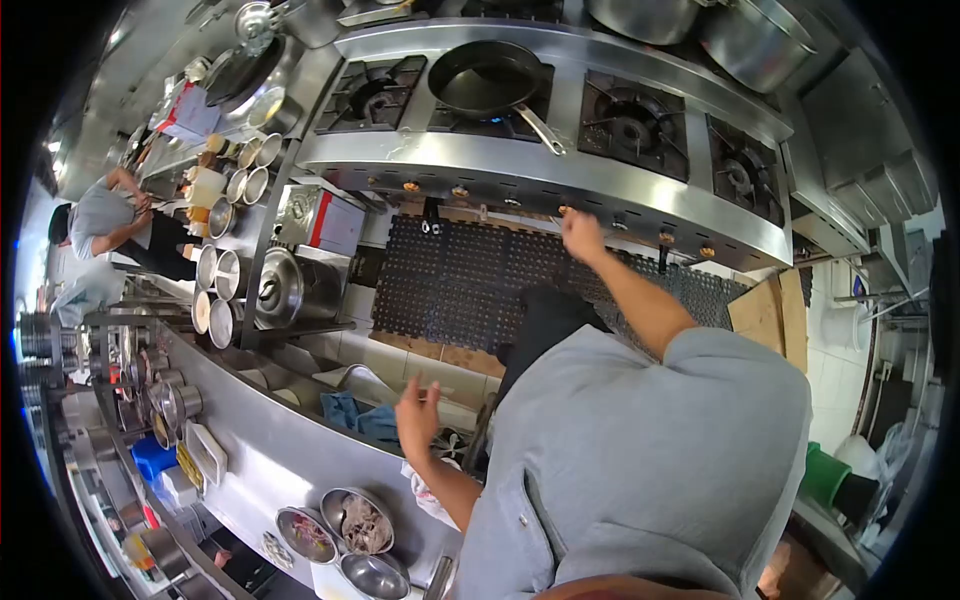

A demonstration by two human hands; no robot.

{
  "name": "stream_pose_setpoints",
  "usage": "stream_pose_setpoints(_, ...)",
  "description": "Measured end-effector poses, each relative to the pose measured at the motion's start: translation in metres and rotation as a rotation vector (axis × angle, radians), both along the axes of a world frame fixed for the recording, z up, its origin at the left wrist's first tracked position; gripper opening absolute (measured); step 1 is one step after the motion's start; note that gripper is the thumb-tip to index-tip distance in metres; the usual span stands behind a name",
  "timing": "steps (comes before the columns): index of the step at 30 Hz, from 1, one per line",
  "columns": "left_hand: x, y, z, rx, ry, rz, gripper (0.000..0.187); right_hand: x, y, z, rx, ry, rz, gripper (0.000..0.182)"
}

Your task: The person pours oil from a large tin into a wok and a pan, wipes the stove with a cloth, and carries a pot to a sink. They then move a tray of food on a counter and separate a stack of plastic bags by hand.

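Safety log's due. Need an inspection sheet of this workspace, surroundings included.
Surface: steel stove; blue flame under the pan, none seen on the other front burners.
Job's things: pan on a burner, handle toward the front edge; knobs along the stove front.
Clutter: bowls on the counter, two with food; cardboard on the floor at right.
Grips: left grip open, nothing held; right grip at the knobs, contact unclear.
Cables: nothing seen.
Surroundings: co-worker at far left, well apart; black mat on the floor before the stove.
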State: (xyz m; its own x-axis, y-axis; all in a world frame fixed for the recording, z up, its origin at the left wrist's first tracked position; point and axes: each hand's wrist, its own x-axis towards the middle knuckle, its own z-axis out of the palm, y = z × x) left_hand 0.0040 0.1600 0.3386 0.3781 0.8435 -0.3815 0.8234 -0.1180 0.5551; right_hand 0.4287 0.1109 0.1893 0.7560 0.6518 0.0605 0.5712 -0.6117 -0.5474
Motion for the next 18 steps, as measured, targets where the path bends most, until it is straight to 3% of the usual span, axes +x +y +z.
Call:
stream_pose_setpoints(1,0.002,0.008,0.005,0.016,-0.025,0.034,0.047,0.022,0.015,0.017,0.240,0.019,-0.071,0.013)
stream_pose_setpoints(3,0.001,0.025,-0.003,-0.002,-0.029,0.014,0.045,0.067,0.053,0.043,0.287,-0.015,-0.119,0.017)
stream_pose_setpoints(6,0.010,0.041,-0.010,-0.020,-0.020,-0.011,0.045,0.104,0.107,0.058,0.224,-0.200,-0.072,0.022)
stream_pose_setpoints(9,0.024,0.045,-0.012,-0.030,-0.010,0.001,0.047,0.120,0.135,0.058,0.006,-0.094,0.036,0.029)
stream_pose_setpoints(11,0.035,0.045,-0.016,-0.028,-0.012,0.023,0.047,0.128,0.148,0.055,-0.194,0.159,0.077,0.036)
stream_pose_setpoints(18,0.041,0.047,-0.068,-0.161,0.083,0.064,0.050,0.147,0.139,0.034,-0.059,0.119,0.133,0.042)
